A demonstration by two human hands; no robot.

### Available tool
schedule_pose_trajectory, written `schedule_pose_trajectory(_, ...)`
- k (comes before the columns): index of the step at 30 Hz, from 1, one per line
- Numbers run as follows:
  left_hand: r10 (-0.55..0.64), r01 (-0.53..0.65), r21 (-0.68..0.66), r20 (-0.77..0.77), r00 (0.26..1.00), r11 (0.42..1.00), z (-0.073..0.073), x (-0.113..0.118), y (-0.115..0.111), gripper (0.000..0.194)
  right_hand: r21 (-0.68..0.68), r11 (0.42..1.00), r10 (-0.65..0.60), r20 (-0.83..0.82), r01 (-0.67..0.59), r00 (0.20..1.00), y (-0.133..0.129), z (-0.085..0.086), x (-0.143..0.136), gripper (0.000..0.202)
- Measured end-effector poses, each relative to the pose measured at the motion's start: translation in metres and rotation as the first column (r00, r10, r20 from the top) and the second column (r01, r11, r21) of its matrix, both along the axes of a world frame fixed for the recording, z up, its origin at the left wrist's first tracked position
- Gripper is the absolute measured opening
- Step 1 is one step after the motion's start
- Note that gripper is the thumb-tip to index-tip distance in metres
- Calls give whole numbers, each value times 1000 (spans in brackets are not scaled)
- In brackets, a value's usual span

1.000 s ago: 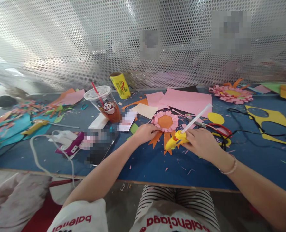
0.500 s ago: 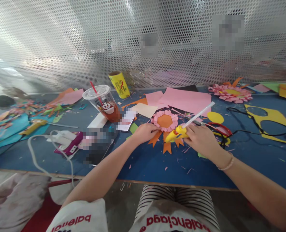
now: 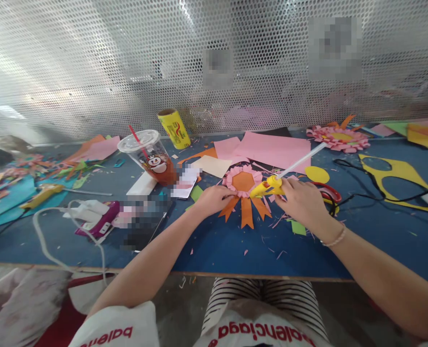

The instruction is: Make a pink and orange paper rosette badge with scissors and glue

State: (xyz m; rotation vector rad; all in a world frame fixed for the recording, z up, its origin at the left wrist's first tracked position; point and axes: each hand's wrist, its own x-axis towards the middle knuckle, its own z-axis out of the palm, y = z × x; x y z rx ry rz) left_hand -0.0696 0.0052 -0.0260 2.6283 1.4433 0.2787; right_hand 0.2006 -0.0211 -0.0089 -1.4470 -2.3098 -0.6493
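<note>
A paper rosette [image 3: 242, 182] lies on the blue table, with an orange centre, a ruffled pink rim and notched orange tails [image 3: 247, 214] fanned toward me. My left hand [image 3: 216, 200] has its fingers closed on the rosette's left edge. A yellow hot glue gun [image 3: 268, 185] is gripped in my right hand [image 3: 302, 200]. From its back a long clear glue stick [image 3: 302, 161] sticks up to the right. The gun's nozzle meets the lower right of the rosette's rim, near the tails; whether glue is coming out I cannot tell.
Behind the rosette are pink paper sheets [image 3: 275, 150]. At left stand a lidded drink cup [image 3: 156, 161], a yellow roll [image 3: 175, 129] and a purple power strip [image 3: 100, 221]. Another glue gun [image 3: 44, 195] lies far left. Red-handled scissors [image 3: 331, 192] and a black cord [image 3: 376, 188] lie right.
The glue gun has tipped and turned so its nozzle comes in to the rosette's lower rim, off the tails. My left hand keeps its place at the rosette.
</note>
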Motion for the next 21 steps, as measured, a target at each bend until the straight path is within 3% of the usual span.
schedule_pose_trajectory(13,14,-15,-6,-7,1000,1000,1,0,-1,31,-47,999,-1,45,4,999,-1,0,0,21)
schedule_pose_trajectory(21,2,-2,10,11,1000,1000,-1,0,0,32,-100,993,69,103,-58,992,-6,8,5,27)
